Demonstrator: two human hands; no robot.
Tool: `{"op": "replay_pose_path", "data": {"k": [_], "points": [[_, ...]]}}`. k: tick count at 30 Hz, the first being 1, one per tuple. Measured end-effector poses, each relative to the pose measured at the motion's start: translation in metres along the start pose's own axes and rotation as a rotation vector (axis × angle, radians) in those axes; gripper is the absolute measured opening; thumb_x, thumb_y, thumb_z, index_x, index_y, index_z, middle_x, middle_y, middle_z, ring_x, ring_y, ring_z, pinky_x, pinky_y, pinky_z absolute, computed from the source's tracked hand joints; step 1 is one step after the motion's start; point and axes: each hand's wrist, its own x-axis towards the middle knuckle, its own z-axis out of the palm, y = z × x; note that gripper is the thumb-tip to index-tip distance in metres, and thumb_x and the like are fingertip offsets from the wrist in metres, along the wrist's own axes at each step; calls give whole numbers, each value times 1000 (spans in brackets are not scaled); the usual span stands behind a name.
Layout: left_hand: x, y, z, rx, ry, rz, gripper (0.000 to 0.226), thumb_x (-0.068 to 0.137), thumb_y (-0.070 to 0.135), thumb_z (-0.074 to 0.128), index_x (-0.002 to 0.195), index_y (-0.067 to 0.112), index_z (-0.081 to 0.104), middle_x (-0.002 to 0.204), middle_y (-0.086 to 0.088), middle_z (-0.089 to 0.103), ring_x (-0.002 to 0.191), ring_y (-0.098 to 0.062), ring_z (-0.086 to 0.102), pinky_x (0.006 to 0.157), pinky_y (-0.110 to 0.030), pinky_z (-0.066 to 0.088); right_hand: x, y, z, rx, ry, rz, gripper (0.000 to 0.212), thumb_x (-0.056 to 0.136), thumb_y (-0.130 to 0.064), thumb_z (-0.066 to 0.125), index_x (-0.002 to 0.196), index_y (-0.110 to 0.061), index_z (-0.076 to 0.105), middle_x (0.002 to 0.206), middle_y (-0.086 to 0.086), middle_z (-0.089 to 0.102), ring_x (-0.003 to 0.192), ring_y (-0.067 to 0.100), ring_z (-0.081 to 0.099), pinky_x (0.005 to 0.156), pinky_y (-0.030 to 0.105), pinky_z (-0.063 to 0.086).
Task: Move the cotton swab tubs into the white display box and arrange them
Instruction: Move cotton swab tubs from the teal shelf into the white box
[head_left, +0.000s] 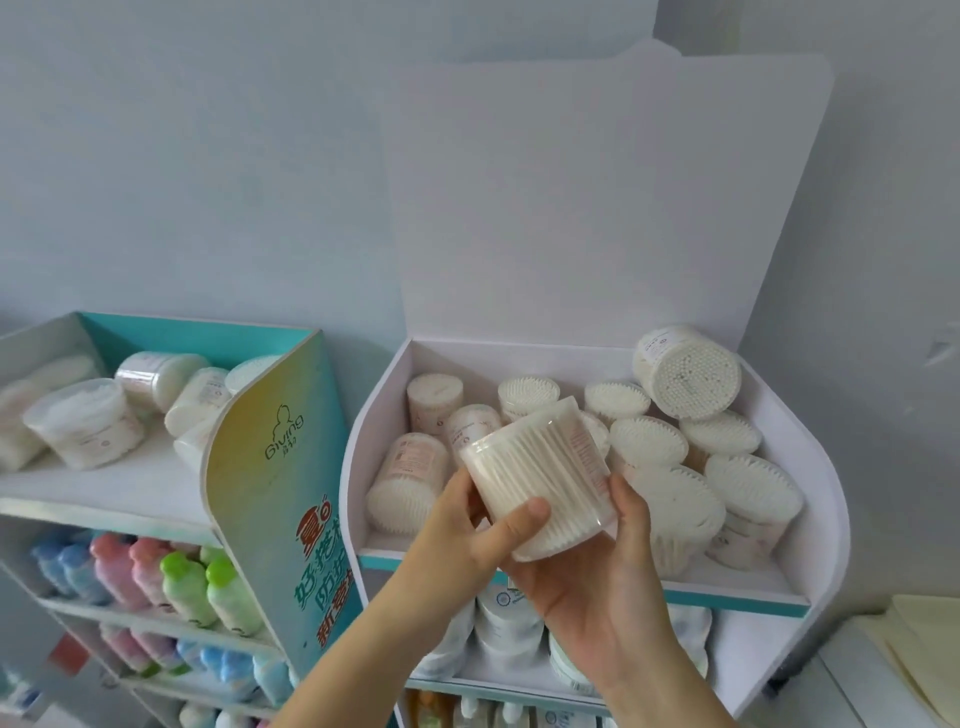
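Note:
I hold a clear round cotton swab tub (540, 467) tilted on its side, just above the front of the white display box (359, 441). My left hand (457, 525) grips its lower left with the thumb on its front. My right hand (597, 592) cups it from below, fingers on its right side. Several swab tubs (649, 441) fill the box, some upright and some lying down; one tub (687, 371) lies on top at the back right. More tubs (83, 421) sit on the top shelf of the teal display to the left.
The box's tall white lid (597, 208) stands open against the wall. The teal display's curved side panel (270, 467) stands close to the box's left wall. Coloured bottles (182, 587) fill the shelves below it. Round containers (509, 618) sit under the box.

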Motion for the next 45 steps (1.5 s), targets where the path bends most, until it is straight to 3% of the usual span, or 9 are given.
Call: {"op": "replay_pose_path", "data": {"k": [4, 8, 14, 19, 26, 32, 36, 40, 45], "points": [[-20, -1, -5, -91, 114, 11, 64, 59, 37, 78, 116, 15, 55, 105, -8, 70, 98, -21, 67, 74, -27, 55, -6, 7, 0, -83, -62, 52, 71, 76, -53, 61, 128, -5, 57, 125, 29, 58, 113, 37, 59, 83, 41, 56], [-39, -2, -25, -74, 243, 17, 75, 51, 35, 83, 116, 13, 55, 107, -8, 70, 100, -20, 67, 82, -35, 56, -8, 20, 3, -330, 44, 49, 53, 80, -42, 62, 124, -13, 60, 122, 19, 64, 115, 29, 60, 75, 34, 55], [-71, -6, -64, -48, 306, 24, 68, 45, 32, 80, 107, 12, 60, 90, 0, 74, 84, -12, 70, 65, -19, 53, -8, 57, 24, -541, 99, -22, 52, 66, -39, 62, 114, -19, 64, 106, 8, 72, 100, 20, 66, 79, 34, 51], [-114, -8, -118, -20, 340, 12, 67, 44, 33, 81, 105, 16, 59, 89, -1, 73, 84, -13, 69, 65, -20, 54, -9, 110, 59, -553, 6, 42, 46, 72, -31, 65, 115, -18, 62, 104, 7, 72, 99, 21, 67, 83, 36, 54], [-194, -8, -221, 36, 411, -49, 73, 45, 35, 84, 111, 19, 58, 95, -2, 72, 90, -16, 69, 71, -28, 57, -7, 223, 122, -631, -89, 132, 103, 36, -66, 84, 126, -25, 54, 115, 5, 69, 106, 21, 66, 85, 38, 55], [-243, -3, -298, 47, 453, -37, 68, 46, 36, 83, 107, 19, 59, 93, -1, 72, 88, -14, 69, 70, -28, 57, -4, 296, 168, -711, -155, 208, 85, 49, -67, 79, 125, -36, 55, 119, -1, 66, 113, 20, 62, 100, 49, 46], [-259, -5, -329, 101, 489, -12, 72, 43, 36, 85, 109, 23, 58, 94, 2, 72, 88, -11, 69, 67, -23, 56, -1, 324, 189, -694, -190, 218, 88, 43, -64, 83, 121, -33, 58, 116, 1, 68, 107, 18, 66, 92, 41, 53], [-264, -14, -343, 384, 575, -16, 81, 44, 42, 85, 116, 41, 47, 98, 17, 65, 93, -2, 62, 72, -23, 55, 11, 342, 199, -775, -142, 162, 116, 32, -64, 87, 136, -40, 42, 125, -5, 63, 114, 15, 61, 97, 42, 50], [-249, -34, -356, 737, 603, 28, 99, 47, 55, 80, 131, 46, 30, 123, 25, 48, 117, 6, 43, 96, -21, 43, 39, 357, 206, -987, -69, 38, 135, 28, -63, 87, 144, -39, 21, 137, -9, 40, 126, 14, 42, 105, 42, 42]]}}
